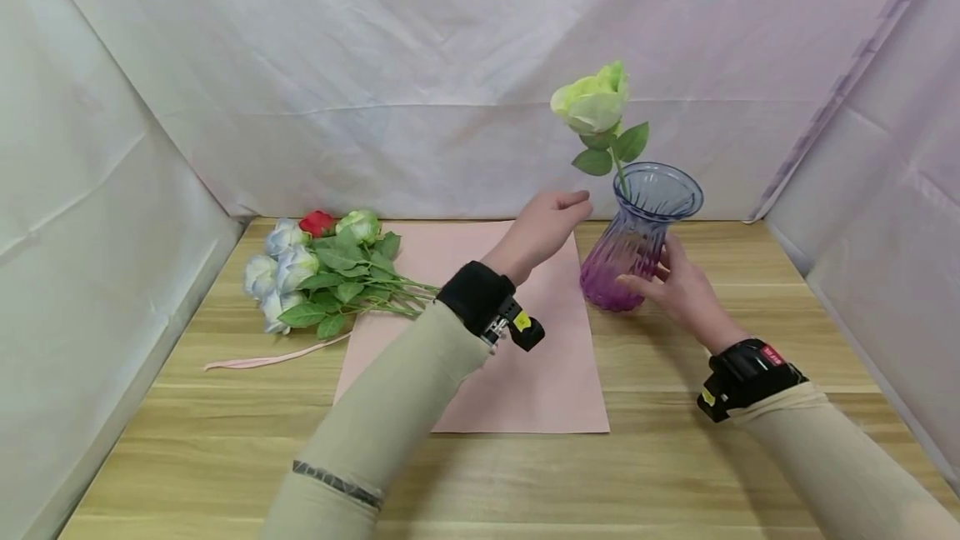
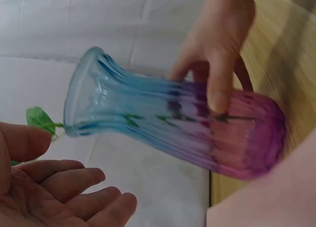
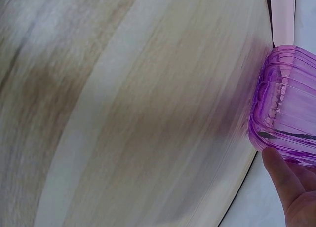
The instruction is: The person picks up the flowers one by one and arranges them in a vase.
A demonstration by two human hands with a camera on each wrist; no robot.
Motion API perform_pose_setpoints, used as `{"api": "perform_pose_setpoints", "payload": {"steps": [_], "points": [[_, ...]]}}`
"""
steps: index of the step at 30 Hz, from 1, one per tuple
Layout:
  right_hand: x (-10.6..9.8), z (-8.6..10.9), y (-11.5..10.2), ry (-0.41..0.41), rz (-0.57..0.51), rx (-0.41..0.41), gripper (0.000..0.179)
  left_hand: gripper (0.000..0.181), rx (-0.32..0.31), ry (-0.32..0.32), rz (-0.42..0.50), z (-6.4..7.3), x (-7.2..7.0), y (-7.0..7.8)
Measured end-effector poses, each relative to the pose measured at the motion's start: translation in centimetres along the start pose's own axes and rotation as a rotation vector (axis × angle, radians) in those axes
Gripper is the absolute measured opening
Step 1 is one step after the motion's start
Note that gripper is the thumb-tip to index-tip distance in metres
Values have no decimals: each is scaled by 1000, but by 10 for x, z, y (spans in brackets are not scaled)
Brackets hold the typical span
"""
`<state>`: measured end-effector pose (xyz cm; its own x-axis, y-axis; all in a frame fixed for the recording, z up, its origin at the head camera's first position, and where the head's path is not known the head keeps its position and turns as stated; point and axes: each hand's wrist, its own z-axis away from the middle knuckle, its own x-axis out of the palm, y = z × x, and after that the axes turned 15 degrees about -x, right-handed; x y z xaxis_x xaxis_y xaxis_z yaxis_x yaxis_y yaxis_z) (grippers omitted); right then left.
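My right hand (image 1: pixel 688 288) grips the lower part of a ribbed glass vase (image 1: pixel 618 252), blue at the flared rim and purple at the base. A single pale green rose (image 1: pixel 592 102) stands in it, leaning to the left; its stem shows through the glass in the left wrist view. Just left of the vase, my left hand (image 1: pixel 542 232) hovers with relaxed fingers and holds nothing. In the left wrist view, its fingers (image 2: pixel 74 185) are apart from the vase, close to a green leaf (image 2: pixel 39 119). The right thumb (image 3: pixel 280 175) presses the purple glass near its bottom.
A pink sheet of paper (image 1: pixel 517 390) lies mid-table under my left forearm. Farther left rests a bunch of artificial roses, with pale blue blooms (image 1: pixel 296 267), a red rose (image 1: pixel 317 223) and a green one (image 1: pixel 360 226). A pink ribbon (image 1: pixel 277 359) lies before them. White cloth surrounds the table.
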<state>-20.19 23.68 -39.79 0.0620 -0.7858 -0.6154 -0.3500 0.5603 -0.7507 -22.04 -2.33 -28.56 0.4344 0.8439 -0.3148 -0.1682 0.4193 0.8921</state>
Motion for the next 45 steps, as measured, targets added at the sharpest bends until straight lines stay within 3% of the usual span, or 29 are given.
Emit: {"api": "perform_pose_setpoints", "payload": {"steps": [8,18,24,39,45], "points": [[-1,0,-3,-8,6,18,103,49,-58,53,-78,1,-15,-35],[-2,0,-4,-11,3,31,102,42,-154,175,-206,4,-40,-72],[-2,0,-4,-9,11,28,102,41,-200,189,-214,9,-60,-93],[-3,0,-6,-23,17,46,105,42,-306,299,-385,34,-120,-135],[-2,0,-6,-22,10,45,105,36,-319,376,-548,39,-136,-149]]}}
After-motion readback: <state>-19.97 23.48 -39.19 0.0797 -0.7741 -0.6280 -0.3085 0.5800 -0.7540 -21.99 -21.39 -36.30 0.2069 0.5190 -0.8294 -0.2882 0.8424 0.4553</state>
